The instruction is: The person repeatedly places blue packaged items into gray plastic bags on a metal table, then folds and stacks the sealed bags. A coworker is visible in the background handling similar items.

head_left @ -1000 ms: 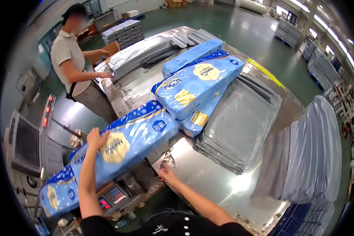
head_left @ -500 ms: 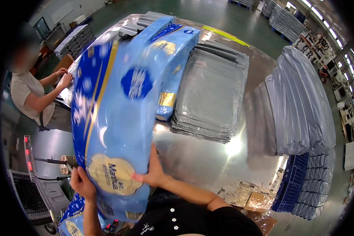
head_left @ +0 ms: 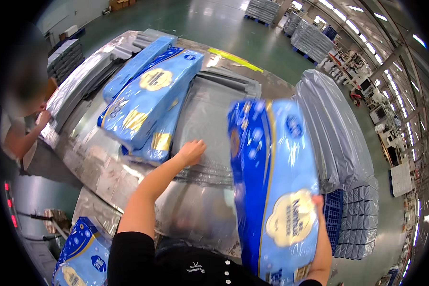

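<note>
A long, plump blue plastic pack [head_left: 291, 157] with a dark blue side and a cream label stands upright at my right. My right hand [head_left: 319, 209] grips its right side low down, fingers partly hidden behind it. My left hand [head_left: 192, 151] is over the near left part of a stack of flat grey plastic bags [head_left: 214, 109], its fingers curled in. Whether a bag's edge is between them is hidden. Left of the stack, more blue packs [head_left: 150, 100] lie piled on the metal table [head_left: 100, 157].
Filled grey bags [head_left: 333, 133] are stacked at the right beside a blue crate [head_left: 332, 214]. Another blue pack [head_left: 83, 252] sits at the lower left. A person [head_left: 24, 138] works at the table's left side, by grey bags [head_left: 81, 81]. Yellow tape [head_left: 236, 59] marks the far edge.
The blue pack has swung from the left over to my right side. My left hand has let go of it and moved to the grey bags; my right hand now holds it alone.
</note>
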Demonstrator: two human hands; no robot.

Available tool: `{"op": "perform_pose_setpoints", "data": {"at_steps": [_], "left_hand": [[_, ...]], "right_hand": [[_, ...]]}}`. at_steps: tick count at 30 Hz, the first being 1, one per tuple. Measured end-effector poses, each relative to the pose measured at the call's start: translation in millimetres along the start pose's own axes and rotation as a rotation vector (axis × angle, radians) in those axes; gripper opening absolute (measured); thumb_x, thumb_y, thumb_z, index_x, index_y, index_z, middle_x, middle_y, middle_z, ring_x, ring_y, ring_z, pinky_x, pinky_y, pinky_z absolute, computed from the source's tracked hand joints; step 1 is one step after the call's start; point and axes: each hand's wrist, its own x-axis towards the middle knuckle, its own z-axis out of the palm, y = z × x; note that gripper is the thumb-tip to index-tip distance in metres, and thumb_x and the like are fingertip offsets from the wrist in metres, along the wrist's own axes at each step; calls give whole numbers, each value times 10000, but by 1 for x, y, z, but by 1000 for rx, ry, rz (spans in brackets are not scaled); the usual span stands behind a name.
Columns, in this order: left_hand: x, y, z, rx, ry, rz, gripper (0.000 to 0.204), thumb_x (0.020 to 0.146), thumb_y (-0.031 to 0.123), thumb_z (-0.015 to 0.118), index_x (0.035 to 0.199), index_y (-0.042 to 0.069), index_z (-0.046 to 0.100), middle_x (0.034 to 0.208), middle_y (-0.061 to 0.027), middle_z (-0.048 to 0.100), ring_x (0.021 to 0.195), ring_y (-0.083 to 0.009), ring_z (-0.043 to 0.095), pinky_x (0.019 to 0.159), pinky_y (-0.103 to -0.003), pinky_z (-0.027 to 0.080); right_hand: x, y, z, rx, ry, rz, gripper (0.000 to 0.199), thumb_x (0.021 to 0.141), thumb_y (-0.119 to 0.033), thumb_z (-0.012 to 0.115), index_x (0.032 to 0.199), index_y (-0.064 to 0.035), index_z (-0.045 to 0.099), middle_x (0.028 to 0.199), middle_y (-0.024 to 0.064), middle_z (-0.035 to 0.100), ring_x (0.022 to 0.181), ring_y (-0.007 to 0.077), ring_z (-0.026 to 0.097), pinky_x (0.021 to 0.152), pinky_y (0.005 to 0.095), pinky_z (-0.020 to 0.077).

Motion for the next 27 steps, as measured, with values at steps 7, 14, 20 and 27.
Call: {"op": "perform_pose_setpoints", "data": {"at_steps": [7, 14, 20, 27], "left_hand": [[27, -75, 70, 176, -112, 12, 171, 828, 175, 584, 971, 82, 572, 905, -99, 622, 842, -291, 646, 646, -404, 534], [64, -92, -7, -79, -5, 18, 201, 922, 282, 524, 901, 83, 506, 699, -116, 636, 660, -335, 646, 590, -440, 514], [49, -104, 4, -134, -59, -43, 124, 827, 91, 529, 935, 60, 476, 861, -176, 585, 769, -393, 612, 667, -479, 492], [119, -99, 69, -522, 460, -358, 157, 768, -63, 446, 893, 18, 492, 905, -216, 541, 902, -451, 534, 742, -489, 439]], "right_hand": [[1, 143, 49, 125, -395, 475, 973, 704, -409, 768, 1401, 48, 266, 1341, 206, 413, 1262, 297, 404, 1024, 385, 339], [67, 199, 113, 428, -712, 565, 871, 749, -397, 738, 1379, 46, 331, 1313, 196, 464, 1235, 282, 448, 995, 374, 375], [125, 224, 89, 681, -441, 495, 787, 787, -386, 712, 1360, 43, 387, 1289, 188, 507, 1212, 270, 486, 970, 365, 405], [241, 254, 108, 72, 220, 10, 562, 859, -337, 641, 1275, 18, 515, 1214, 176, 583, 1159, 277, 548, 929, 348, 442]]}}
